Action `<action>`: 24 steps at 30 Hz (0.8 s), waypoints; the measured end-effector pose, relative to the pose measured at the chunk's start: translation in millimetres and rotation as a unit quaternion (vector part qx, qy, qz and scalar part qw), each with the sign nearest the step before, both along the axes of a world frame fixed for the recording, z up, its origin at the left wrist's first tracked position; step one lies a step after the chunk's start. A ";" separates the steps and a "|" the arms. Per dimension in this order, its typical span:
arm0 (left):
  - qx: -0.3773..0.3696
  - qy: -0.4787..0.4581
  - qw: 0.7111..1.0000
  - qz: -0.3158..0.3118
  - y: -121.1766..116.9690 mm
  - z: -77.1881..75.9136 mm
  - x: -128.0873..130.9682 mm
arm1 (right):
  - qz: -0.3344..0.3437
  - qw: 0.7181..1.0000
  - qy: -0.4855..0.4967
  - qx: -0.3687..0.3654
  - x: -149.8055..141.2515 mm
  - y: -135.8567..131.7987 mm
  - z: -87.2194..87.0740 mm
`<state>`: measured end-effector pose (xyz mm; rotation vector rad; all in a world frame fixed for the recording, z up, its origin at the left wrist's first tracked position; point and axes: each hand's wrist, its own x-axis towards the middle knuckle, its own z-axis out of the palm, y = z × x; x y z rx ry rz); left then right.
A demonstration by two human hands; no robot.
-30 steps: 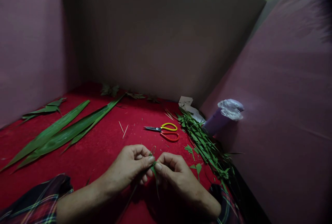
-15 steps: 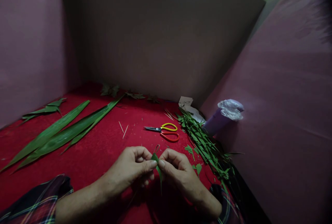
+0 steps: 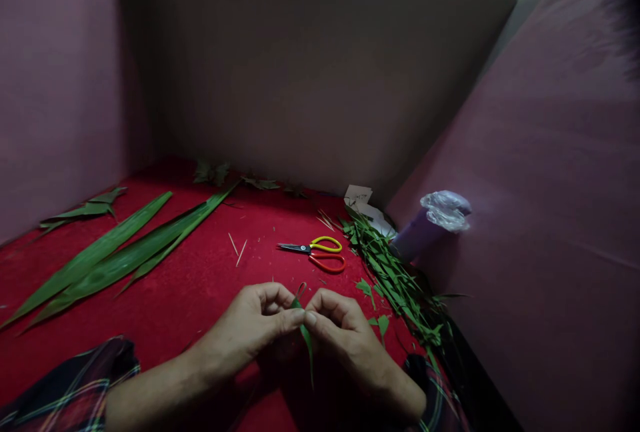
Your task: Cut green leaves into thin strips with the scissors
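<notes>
Between my two hands is a small folded green leaf piece [image 3: 307, 339], with a thin loop [image 3: 301, 289] standing out at its top and a narrow tail hanging down. My left hand [image 3: 260, 317] pinches it from the left with thumb and fingers. From the right, my right hand [image 3: 343, 325] pinches it too, the thumb tips nearly touching. The fingers hide most of the fold. Just beyond the hands lie scissors [image 3: 315, 254] with one yellow and one red handle, blades slightly apart and pointing left.
Long green leaves [image 3: 115, 259] lie at the left of the red cloth [image 3: 210, 292]. Thin sticks [image 3: 239, 250] are near the middle. At the right is a heap of leaf scraps [image 3: 395, 279], beside a purple container [image 3: 425, 229] topped with clear plastic. Walls rise around.
My thumbs have come closer together over the leaf piece, covering more of its upper part. The tail hangs a little lower. The scissors have not moved.
</notes>
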<state>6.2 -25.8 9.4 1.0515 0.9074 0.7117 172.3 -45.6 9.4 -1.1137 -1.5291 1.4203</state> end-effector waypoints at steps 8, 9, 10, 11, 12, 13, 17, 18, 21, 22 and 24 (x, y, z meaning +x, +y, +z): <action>-0.005 0.008 1.000 0.006 0.0 3.4 0.2 | 0.011 1.000 -0.025 0.004 -1.9 -1.0 -3.6; -0.004 0.010 1.000 0.007 -0.3 4.7 0.5 | 0.009 1.000 -0.027 0.004 -1.8 -0.5 -3.5; -0.005 0.012 1.000 0.008 -0.7 5.9 0.8 | 0.008 1.000 -0.028 0.004 -1.8 -0.1 -3.5; -0.007 0.014 1.000 0.008 -1.0 7.1 1.1 | 0.007 1.000 -0.028 0.003 -1.8 0.2 -3.7; -0.009 0.016 1.000 0.008 -1.3 8.0 1.5 | 0.005 1.000 -0.028 0.002 -1.8 0.5 -4.0; -0.011 0.019 1.000 0.008 -1.4 8.6 1.8 | 0.004 1.000 -0.026 0.001 -1.7 0.7 -4.3; -0.003 0.018 1.000 0.007 -0.1 7.3 1.3 | 0.001 1.000 -0.019 0.000 -1.3 1.2 -5.2; 0.000 0.018 1.000 0.004 0.3 6.4 0.8 | 0.000 1.000 -0.017 0.001 -1.0 1.2 -5.2; 0.002 0.016 1.000 -0.009 0.3 4.0 -0.8 | -0.004 1.000 -0.020 0.002 -0.5 0.9 -4.6; -0.001 0.015 1.000 -0.009 0.0 3.7 -1.0 | -0.006 1.000 -0.023 0.002 -0.5 0.7 -4.3; -0.007 0.017 1.000 -0.003 -0.6 3.6 -0.6 | -0.007 0.999 -0.032 0.005 -0.8 0.1 -3.5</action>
